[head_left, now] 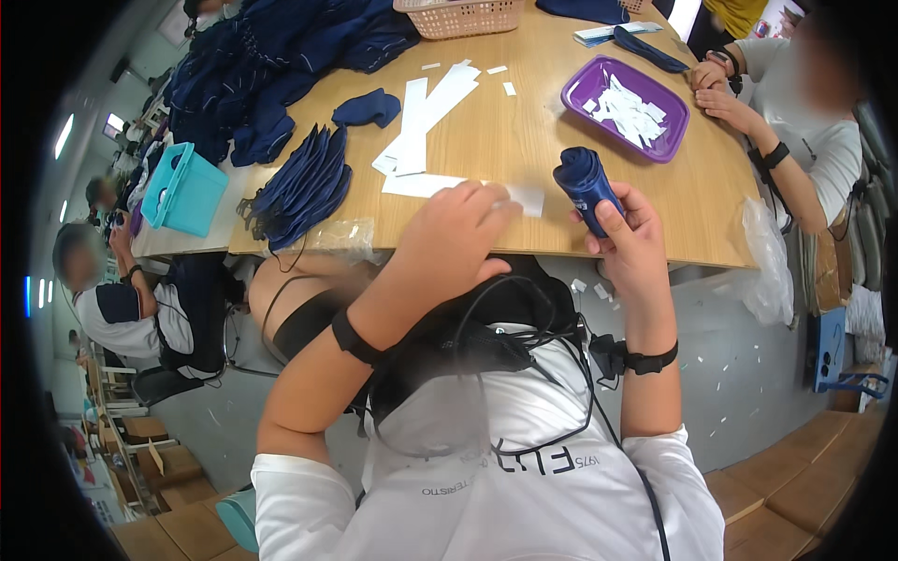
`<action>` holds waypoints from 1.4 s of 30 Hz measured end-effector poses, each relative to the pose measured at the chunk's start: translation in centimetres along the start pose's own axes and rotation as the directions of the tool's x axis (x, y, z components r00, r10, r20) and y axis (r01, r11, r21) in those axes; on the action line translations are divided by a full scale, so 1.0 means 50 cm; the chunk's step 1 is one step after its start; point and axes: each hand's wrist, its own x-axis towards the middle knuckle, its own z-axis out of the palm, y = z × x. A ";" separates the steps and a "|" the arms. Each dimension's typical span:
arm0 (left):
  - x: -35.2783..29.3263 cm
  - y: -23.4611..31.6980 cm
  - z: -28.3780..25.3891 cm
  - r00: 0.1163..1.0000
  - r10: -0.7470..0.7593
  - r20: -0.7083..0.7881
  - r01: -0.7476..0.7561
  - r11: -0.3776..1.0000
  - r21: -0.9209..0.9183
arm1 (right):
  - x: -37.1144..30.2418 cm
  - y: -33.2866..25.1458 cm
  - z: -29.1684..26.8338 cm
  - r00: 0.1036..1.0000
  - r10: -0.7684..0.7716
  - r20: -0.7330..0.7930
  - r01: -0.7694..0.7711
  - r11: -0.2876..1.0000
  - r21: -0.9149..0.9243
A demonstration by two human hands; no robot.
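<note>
In my right hand [631, 229] is a tightly rolled navy cloth [587, 182] with small white print, held upright above the table's near edge. My fingers and thumb close round its lower part. My left hand [454, 234] hovers over a white paper strip [416, 185] lying along the near edge. Its fingers stretch to the right and are slightly blurred, with the thumb apart. Under the fingertips shows the strip's pale end [530, 201]. Left of that hand lies a fanned stack of navy cloth pieces [304, 187]. Farther back are more white strips [426, 117] and a folded navy piece [368, 108].
A purple tray [572, 101] of small white slips stands at the right, near a co-worker's hands [725, 103]. A turquoise basket [192, 201] is at the left, with heaped navy fabric [271, 61] behind. A pink basket [458, 22] stands far back. Clear plastic [767, 262] hangs at the right edge.
</note>
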 end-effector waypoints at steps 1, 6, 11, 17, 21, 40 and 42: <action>-0.010 -0.005 -0.003 0.994 0.033 0.107 -0.032 0.999 -0.005 | -0.001 -0.002 0.002 1.000 -0.004 0.000 0.004 1.000 -0.003; -0.054 -0.051 -0.039 0.965 0.114 0.236 -0.110 0.993 -0.032 | -0.002 0.008 0.008 0.999 -0.038 0.036 0.041 0.996 -0.077; -0.036 0.013 -0.174 0.971 -0.219 -0.097 0.165 0.904 -0.393 | -0.037 0.008 0.078 0.798 -0.592 0.113 0.540 0.618 -0.572; -0.046 0.102 -0.177 0.880 -0.463 0.108 0.265 0.288 -0.920 | -0.010 -0.068 0.157 0.493 -0.718 0.492 0.758 0.075 -0.648; -0.040 0.119 -0.162 0.806 -0.579 0.125 0.301 0.218 -0.929 | 0.020 -0.052 0.197 0.321 -0.774 0.546 0.841 -0.032 -0.540; -0.065 0.035 -0.205 0.694 -0.637 -0.336 -0.043 0.430 -0.902 | 0.051 -0.076 0.277 0.248 -0.867 0.432 0.812 -0.057 -0.581; -0.036 0.011 -0.229 0.722 -0.601 -0.344 0.032 0.525 -0.850 | 0.054 -0.085 0.262 0.267 -0.870 0.414 0.804 -0.036 -0.594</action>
